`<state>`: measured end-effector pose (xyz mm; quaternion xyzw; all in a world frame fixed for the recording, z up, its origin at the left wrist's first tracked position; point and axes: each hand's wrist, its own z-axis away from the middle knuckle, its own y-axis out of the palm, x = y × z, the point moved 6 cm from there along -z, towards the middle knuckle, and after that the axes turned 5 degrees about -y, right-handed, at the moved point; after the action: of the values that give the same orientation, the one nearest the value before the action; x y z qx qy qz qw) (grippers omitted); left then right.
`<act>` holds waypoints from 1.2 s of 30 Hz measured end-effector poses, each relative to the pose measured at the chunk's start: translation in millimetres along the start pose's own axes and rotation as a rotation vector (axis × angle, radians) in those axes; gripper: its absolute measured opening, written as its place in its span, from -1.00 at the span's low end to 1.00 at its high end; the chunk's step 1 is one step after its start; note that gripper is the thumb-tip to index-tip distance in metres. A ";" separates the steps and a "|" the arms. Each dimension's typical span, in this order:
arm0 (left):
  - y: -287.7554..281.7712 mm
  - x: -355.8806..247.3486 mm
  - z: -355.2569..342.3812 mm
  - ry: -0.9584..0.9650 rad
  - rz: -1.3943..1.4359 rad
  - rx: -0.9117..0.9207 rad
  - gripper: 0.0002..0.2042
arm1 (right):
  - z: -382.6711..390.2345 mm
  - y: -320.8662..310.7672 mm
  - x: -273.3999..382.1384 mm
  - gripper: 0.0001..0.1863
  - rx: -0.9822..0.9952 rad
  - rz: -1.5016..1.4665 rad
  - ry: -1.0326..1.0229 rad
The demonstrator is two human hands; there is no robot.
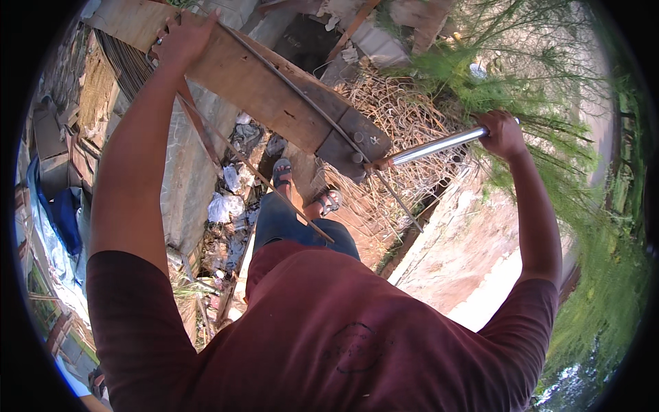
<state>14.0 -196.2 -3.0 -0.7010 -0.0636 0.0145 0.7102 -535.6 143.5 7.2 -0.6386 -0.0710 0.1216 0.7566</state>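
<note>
The person's right hand (pixel 503 135) is wrapped tightly around the far right end of a shiny, silver metal tube (pixel 439 145), its fingers closed on it. The tube slants down to the left, and its brownish lower end meets a dark metal plate (pixel 349 146) at the right end of a long, brown wooden plank (pixel 257 86). A long, thin, dark metal rod (pixel 281 77) runs along the plank, passes by the short round metal pegs (pixel 357 137) on the plate, and sticks out beyond it toward the near right. The left hand (pixel 184 42) lies across the far left end of the plank, with one digit reaching the rod; whether it grips the rod or only rests there, I cannot tell. A second thin, brownish rod (pixel 257 174) slants from near the left hand toward the person's blue trousers (pixel 274 220). A bundle of straight dark rods (pixel 123 65) lies left of the plank. To the right of the plank, a tangled heap of rusty bent rods (pixel 405 103) covers the ground, beside feathery green foliage (pixel 473 69). Crumpled white plastic (pixel 223 207) lies left of the sandalled feet (pixel 328 202), and a blue sheet (pixel 65 216) hangs at the far left.
</note>
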 end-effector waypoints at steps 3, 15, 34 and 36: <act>30.0 41.2 -41.8 0.307 -0.226 0.159 -0.19 | -8.3 -22.0 7.8 -0.92 -0.073 -0.036 -0.067; 39.5 59.3 -31.1 0.493 -0.178 -0.289 -0.26 | -8.9 -25.9 11.9 -0.92 -0.013 0.010 -0.052; 35.0 52.8 -30.3 0.462 -0.168 -0.247 -0.27 | 14.1 -21.0 16.8 -0.86 -0.021 0.058 0.140; 35.8 58.5 -30.4 0.478 -0.156 -0.241 -0.28 | 22.1 -14.8 21.0 -0.86 -0.030 0.027 0.196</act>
<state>77.8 -219.4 -34.9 -0.7570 0.0507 -0.2135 0.6155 -519.9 168.0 24.6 -0.6596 0.0104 0.0677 0.7485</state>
